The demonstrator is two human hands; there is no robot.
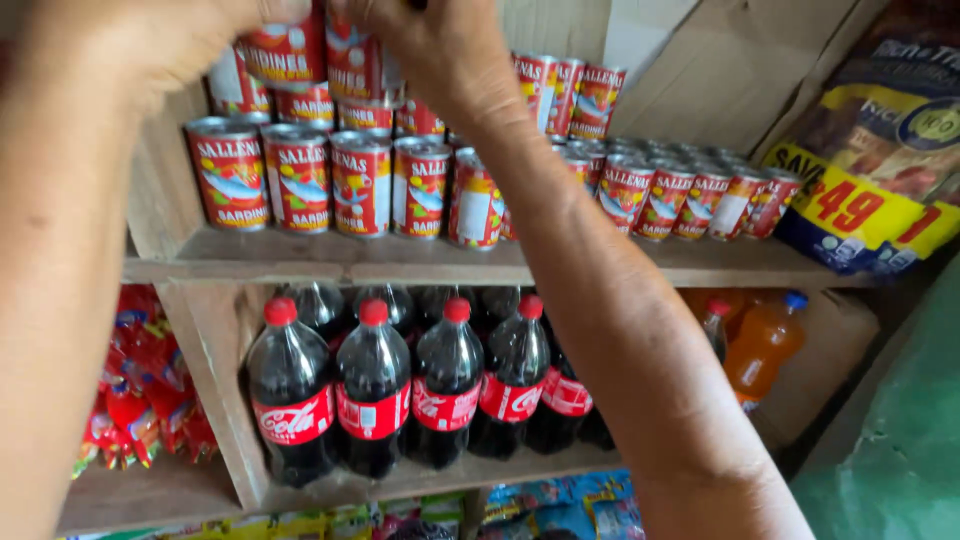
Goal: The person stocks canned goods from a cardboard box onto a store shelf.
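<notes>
Both my arms reach up to a wooden shelf (pixel 330 262) stacked with red tin cans. My left hand (pixel 150 40) wraps around a red can (pixel 285 50) in the upper tier of the stack, at the top left. My right hand (pixel 440 45) grips the red can (pixel 352 55) right beside it; its fingertips run off the top edge. Below them stands a front row of red cans (pixel 300 180), upright and close together. More red cans (pixel 690 200) fill the shelf to the right of my right forearm.
Under the shelf stand several dark cola bottles (pixel 375 395) with red caps. Orange drink bottles (pixel 765 345) sit at the right, red snack packets (pixel 140 400) at the left. A large yellow and blue bag (pixel 880 150) leans at the upper right, cardboard (pixel 700 70) behind the cans.
</notes>
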